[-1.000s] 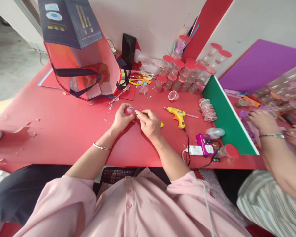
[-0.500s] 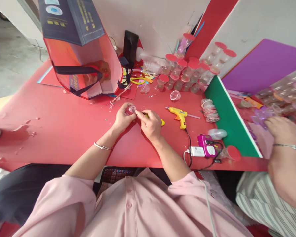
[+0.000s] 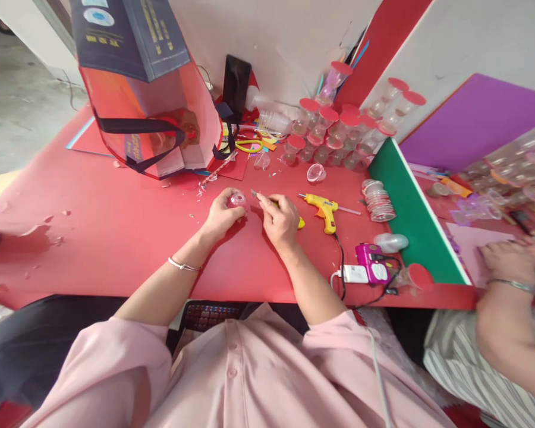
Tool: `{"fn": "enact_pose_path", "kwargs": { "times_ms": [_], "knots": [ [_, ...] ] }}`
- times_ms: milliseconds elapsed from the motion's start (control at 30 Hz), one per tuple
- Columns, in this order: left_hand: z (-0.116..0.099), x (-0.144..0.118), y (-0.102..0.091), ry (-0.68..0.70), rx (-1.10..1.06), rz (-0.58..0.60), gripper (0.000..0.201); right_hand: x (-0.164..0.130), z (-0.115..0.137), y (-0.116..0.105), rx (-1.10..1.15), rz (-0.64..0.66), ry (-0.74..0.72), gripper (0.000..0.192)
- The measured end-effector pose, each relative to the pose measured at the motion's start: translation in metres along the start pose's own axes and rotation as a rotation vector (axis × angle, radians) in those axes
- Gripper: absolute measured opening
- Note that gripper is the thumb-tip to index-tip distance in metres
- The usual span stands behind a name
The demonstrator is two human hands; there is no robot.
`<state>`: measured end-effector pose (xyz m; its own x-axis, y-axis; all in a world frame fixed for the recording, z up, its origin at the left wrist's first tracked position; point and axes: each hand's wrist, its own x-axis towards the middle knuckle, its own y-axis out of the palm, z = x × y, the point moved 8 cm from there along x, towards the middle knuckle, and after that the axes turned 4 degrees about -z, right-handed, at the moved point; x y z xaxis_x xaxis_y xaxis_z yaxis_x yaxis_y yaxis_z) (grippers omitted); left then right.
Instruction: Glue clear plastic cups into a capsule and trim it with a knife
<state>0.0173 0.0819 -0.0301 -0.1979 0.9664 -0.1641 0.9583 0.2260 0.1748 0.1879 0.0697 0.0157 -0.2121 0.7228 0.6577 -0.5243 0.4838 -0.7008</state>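
Wrapped by my left hand (image 3: 223, 215) is a small clear plastic cup (image 3: 238, 200), its end facing up between thumb and fingers. My right hand (image 3: 280, 221) is closed on a yellow-handled utility knife (image 3: 301, 223); its metal tip (image 3: 254, 193) pokes out past the thumb, a short gap to the right of the cup. Most of the knife's handle is hidden in the palm. To the right of that hand lies a yellow glue gun (image 3: 321, 209) with a glue stick in its back. Behind it another clear cup (image 3: 316, 173) rests on the red table.
Hourglass-like cup pairs with red lids (image 3: 327, 114) are stacked at the back. A large bag (image 3: 134, 113) stands back left. Stacked cups (image 3: 378, 201) and a purple device (image 3: 373, 263) lie by the green divider (image 3: 421, 211). Beyond it are a co-worker's hands (image 3: 508, 261).
My right hand has drawn the knife away from the cup, a little to the right. The cup has turned slightly in my left hand. The co-worker's hand has moved nearer the table's front edge.
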Motion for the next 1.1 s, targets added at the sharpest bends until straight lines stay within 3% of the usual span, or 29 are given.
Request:
{"fn": "enact_pose_path", "kwargs": {
  "times_ms": [267,600,1100],
  "knots": [
    [0.002,0.003,-0.003,0.030,-0.019,-0.021,0.045,-0.002,0.025,0.000,0.079,0.101,-0.121,0.041],
    [-0.007,0.001,-0.004,0.114,0.104,-0.036,0.037,-0.001,0.026,-0.002,0.063,0.113,-0.135,0.040],
    [-0.002,0.001,-0.003,0.073,0.098,-0.001,0.038,0.002,0.019,-0.005,0.051,0.079,-0.107,0.039]
  ]
}}
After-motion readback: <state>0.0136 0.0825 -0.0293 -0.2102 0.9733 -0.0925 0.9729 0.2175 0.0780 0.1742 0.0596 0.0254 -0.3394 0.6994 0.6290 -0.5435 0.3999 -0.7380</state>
